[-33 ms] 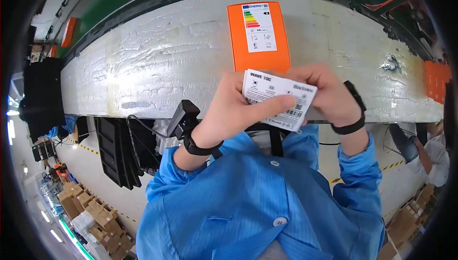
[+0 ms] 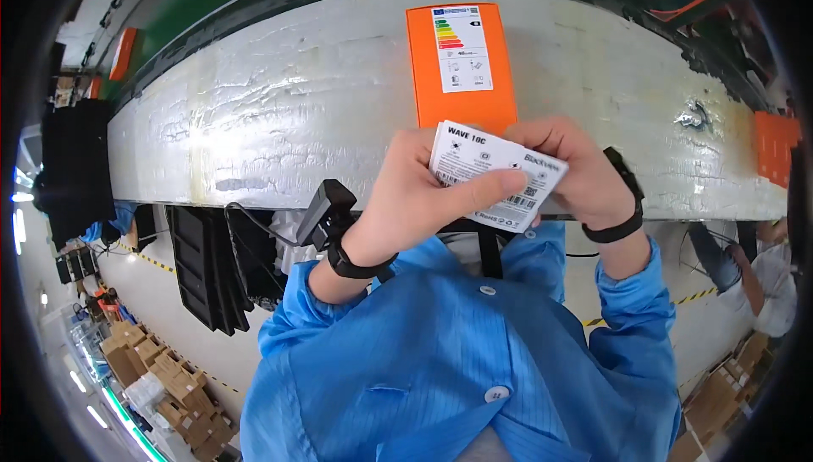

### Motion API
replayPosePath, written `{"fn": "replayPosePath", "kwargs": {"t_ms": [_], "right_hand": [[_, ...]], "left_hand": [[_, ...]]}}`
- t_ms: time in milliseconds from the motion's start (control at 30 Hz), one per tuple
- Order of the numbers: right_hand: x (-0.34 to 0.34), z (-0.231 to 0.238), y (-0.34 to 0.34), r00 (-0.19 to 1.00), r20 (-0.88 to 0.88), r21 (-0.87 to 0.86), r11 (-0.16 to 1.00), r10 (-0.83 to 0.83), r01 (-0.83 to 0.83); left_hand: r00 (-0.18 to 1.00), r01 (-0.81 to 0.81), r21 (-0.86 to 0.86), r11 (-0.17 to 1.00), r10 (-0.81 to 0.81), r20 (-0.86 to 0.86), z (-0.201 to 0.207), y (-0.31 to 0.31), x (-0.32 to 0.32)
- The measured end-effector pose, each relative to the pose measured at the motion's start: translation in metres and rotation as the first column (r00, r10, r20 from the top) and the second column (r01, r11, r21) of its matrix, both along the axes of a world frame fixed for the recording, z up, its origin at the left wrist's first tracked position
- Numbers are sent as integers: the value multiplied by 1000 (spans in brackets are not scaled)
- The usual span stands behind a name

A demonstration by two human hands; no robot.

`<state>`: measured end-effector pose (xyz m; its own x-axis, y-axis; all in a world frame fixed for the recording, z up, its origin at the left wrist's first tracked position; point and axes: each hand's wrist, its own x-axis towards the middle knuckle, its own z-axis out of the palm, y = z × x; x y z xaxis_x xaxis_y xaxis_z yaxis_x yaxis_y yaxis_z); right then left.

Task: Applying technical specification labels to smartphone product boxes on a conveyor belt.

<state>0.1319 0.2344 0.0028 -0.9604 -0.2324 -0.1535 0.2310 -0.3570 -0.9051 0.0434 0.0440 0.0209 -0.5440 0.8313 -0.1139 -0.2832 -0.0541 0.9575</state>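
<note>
In front of my chest I hold a small stack of white printed labels, tilted, with black print, icons and barcodes facing up. My left hand grips the left side, its thumb lying across the top face and its fingers underneath. At the far right edge, my right hand is closed on the labels, its fingers bent and partly hidden behind them. Just beyond both hands an orange box rests on the bench, bearing a white sticker with coloured bars.
The worn silvery bench curves across in front of me. Another orange box is at its right end. Black trays stand below the bench on the left. Cardboard cartons are stacked on the floor. A person's arm shows far right.
The right edge of the labels has shifted slightly to the right and nearer to me. My right hand and forearm have moved a little. The left hand has stayed almost still.
</note>
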Motion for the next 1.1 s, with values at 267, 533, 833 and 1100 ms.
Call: {"fn": "replayPosePath", "kwargs": {"t_ms": [267, 533, 833, 1100], "right_hand": [[3, 12, -28, 934, -285, 479, 812, -215, 332], [19, 6, 4, 882, -220, 475, 744, -416, 470], [4, -1, 13, 870, -154, 542, 697, -468, 471], [-1, -2, 6, 926, -49, 508, 788, -375, 346]], "left_hand": [[928, -371, -36, 928, 372, 1, -1, -26, 11], [336, -916, -96, 390, 611, -717, -46, -164, 8], [-89, -934, 131, 332, 139, -986, -54, -142, -14], [747, -371, -170, 913, 184, -639, -29, -30, -26]]}}
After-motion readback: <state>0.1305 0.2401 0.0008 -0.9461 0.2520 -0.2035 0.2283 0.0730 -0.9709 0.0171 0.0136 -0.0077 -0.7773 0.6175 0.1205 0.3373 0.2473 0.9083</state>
